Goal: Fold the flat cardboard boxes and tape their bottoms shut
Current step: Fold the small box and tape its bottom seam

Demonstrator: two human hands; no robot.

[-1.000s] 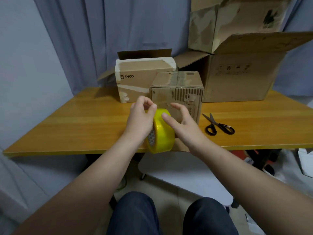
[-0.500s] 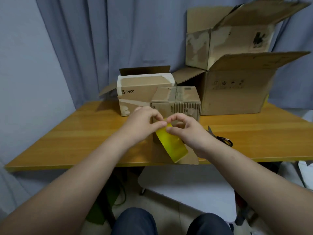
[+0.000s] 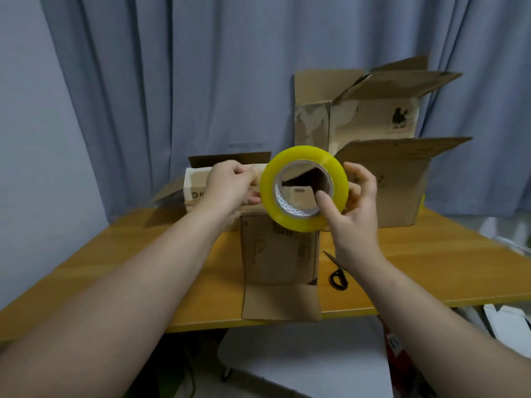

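Observation:
A yellow tape roll (image 3: 304,160) is held up in the air in front of me, its open core facing the camera. My right hand (image 3: 353,214) holds it, thumb in the core and fingers round the outer rim. My left hand (image 3: 230,188) pinches the roll's left edge, apparently at the tape end. Below the roll a small folded cardboard box (image 3: 278,251) stands on the wooden table (image 3: 431,265), one flap lying flat toward me over the table's front edge.
Black scissors (image 3: 337,275) lie just right of the small box. A white-taped box (image 3: 195,188) stands behind my left hand. Two larger open boxes (image 3: 388,179) are stacked at the back right. A grey curtain hangs behind.
Both hands have lifted the tape roll from low near the table edge to well above the small box and turned its core toward the camera. The view has tilted up.

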